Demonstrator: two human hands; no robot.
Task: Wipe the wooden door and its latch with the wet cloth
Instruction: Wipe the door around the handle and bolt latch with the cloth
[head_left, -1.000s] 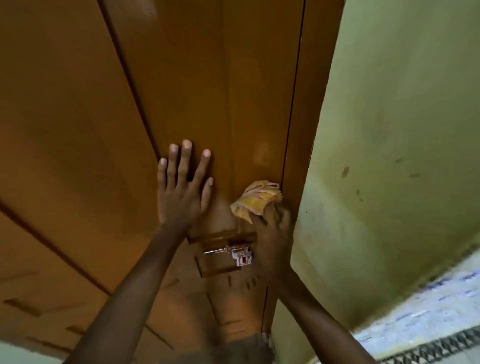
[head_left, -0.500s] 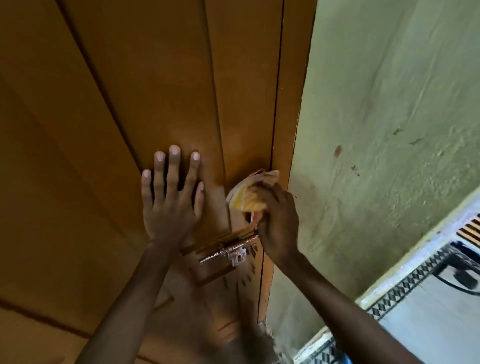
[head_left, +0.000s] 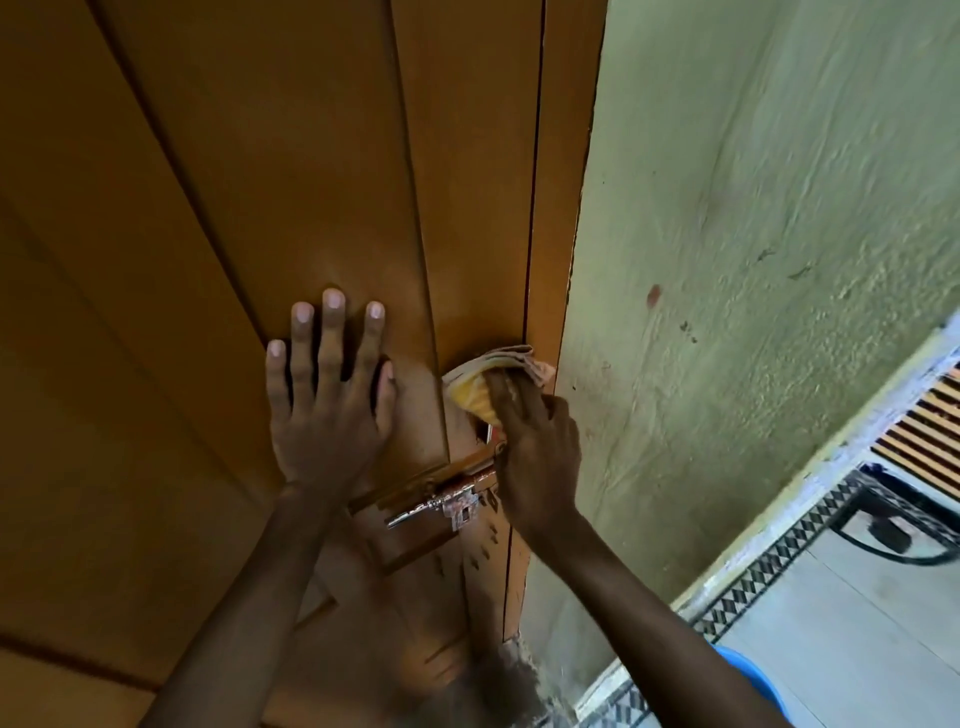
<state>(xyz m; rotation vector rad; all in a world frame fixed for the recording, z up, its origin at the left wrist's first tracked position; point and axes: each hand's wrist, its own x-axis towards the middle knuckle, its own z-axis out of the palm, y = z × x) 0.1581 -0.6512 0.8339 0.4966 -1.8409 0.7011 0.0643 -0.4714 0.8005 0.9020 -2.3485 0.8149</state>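
The brown wooden door (head_left: 260, 182) fills the left and centre of the view. My left hand (head_left: 327, 400) lies flat on it with fingers spread, holding nothing. A shiny metal latch (head_left: 441, 506) sits just below and right of that hand. My right hand (head_left: 537, 447) grips a bunched yellow cloth (head_left: 480, 387) and presses it against the door's right edge, right above the latch's end. The hand covers part of the cloth and the latch's right end.
The door frame (head_left: 558, 208) borders a rough pale green wall (head_left: 753, 260) on the right. At the lower right are a tiled floor (head_left: 857, 623) with a black-and-white patterned border, a dark metal frame (head_left: 893, 530) and the rim of a blue container (head_left: 748, 670).
My right hand with the cloth has shifted along the door's right edge above the latch, now gripping it from above. The view has swung right and down. The left hand stays flat.
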